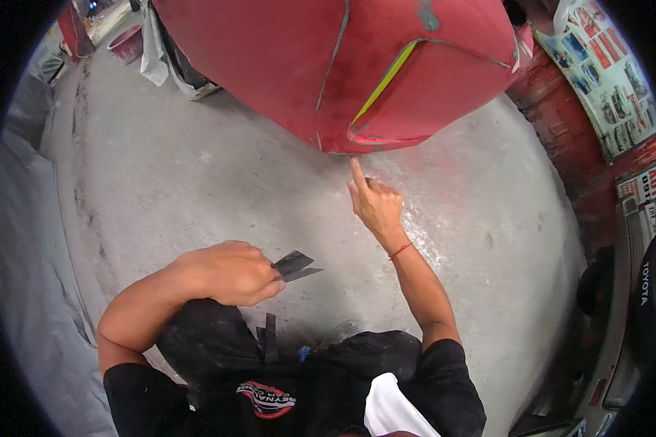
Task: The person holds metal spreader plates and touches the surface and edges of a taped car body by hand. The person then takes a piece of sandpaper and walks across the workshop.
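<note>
My left hand [229,274] is closed around a folded piece of dark grey sandpaper [296,266], whose two flaps stick out past the fingers. It hovers over my lap, away from the car part. Ahead of me is a red bumper-like car body panel [284,65] with grey filler patches and lines along its creases. A narrow yellow-green strip [385,81] shows in one crease. My right hand [377,204] holds nothing; its index finger is stretched out with the tip at the panel's lower edge, and the other fingers are partly curled.
Grey concrete floor [197,175] lies under the panel. A dark red tub [126,45] stands at the far left, near plastic sheeting [153,58]. Along the left hangs a grey cover [29,255]. On the right are a picture poster [605,80] and car parts [623,313].
</note>
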